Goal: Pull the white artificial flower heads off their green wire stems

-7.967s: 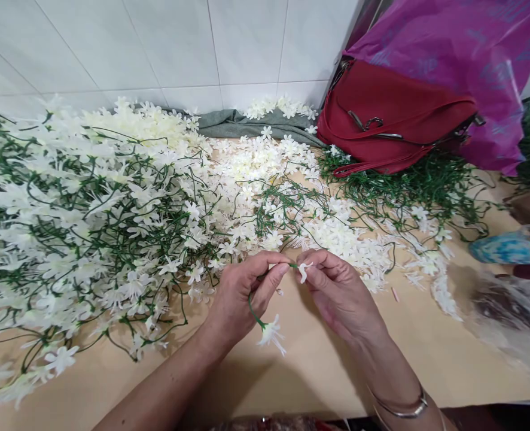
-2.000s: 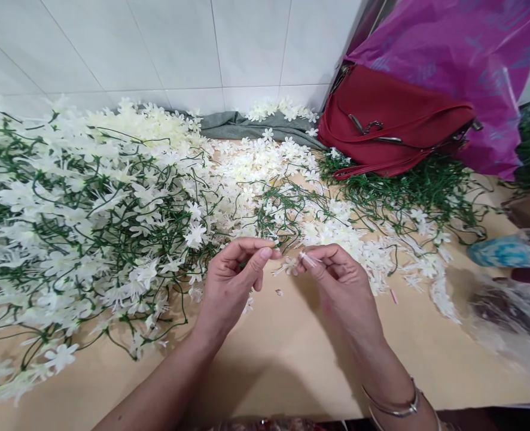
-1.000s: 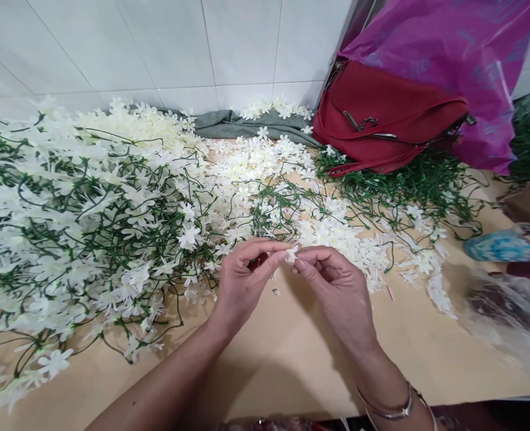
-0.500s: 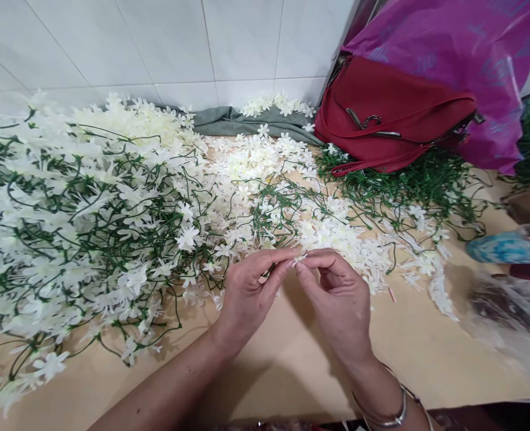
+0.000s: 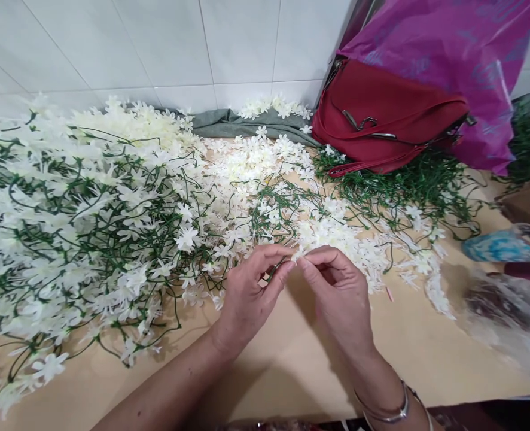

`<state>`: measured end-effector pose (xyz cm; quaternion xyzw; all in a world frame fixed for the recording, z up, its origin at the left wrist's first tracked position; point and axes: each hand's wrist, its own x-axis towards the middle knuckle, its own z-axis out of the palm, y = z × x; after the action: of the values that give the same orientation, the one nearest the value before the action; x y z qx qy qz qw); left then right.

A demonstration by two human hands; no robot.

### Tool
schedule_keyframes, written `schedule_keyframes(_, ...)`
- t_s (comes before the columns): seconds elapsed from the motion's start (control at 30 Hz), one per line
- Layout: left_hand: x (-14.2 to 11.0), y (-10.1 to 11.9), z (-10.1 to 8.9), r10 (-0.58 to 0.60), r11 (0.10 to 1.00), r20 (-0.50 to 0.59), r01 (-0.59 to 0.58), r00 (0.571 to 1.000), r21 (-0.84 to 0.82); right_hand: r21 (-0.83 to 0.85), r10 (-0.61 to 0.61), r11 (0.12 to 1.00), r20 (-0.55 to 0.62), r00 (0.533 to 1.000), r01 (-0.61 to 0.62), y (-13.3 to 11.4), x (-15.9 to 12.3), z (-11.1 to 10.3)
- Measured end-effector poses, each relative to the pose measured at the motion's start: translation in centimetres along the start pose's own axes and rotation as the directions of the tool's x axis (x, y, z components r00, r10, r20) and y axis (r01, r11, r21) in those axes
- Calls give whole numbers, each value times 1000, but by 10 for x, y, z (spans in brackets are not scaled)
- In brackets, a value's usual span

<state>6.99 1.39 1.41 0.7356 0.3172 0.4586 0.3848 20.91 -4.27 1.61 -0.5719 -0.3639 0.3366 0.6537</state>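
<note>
Sm. wht petals point(image 5: 298, 255) btwn fingertips point(image 5: 307, 263)

Soft shadows, slightly blurred edges

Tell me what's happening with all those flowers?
A person is holding a small white flower piece between the fingertips of the left hand and the right hand, just above the table. A bit of green stem shows at the left hand. A big heap of white flowers on green stems lies to the left, and loose white petals are spread behind the hands. A red bag rests on green stems at the back right.
</note>
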Motion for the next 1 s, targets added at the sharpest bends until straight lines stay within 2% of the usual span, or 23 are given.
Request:
schedule_keyframes(0.1,-1,-1,-1,-22,999,12,22,1000,-23,20,42,999,35,998,-43,0,1,-1)
schedule_keyframes(0.23,0,-1,-4,-24,999,40,26,999,-43,-48,81,996,43,996,-79,-6,0,0)
schedule_keyframes(0.33,0,-1,-5,-144,981,54,150,988,-123,-79,80,994,-3,997,-80,-8,0,3)
schedule_keyframes(0.43,1,-2,-3,-298,918,72,307,952,-250,-81,80,993,-33,996,-82,-7,-1,4)
schedule_keyframes(0.57,2,-5,-1,-362,881,78,368,929,-297,-71,96,993,-44,994,-99,-6,0,4)
schedule_keyframes(0.73,1,-6,-2,-331,907,84,341,940,-247,-90,137,986,-31,990,-139,-8,-1,3)
schedule_keyframes(0.9,0,-5,-2,-187,970,83,197,979,-145,-124,148,981,2,989,-147,-11,-1,5)
schedule_keyframes(1.0,1,-4,-3,-105,992,69,109,992,-64,-128,132,982,-41,990,-136,-11,-1,6)
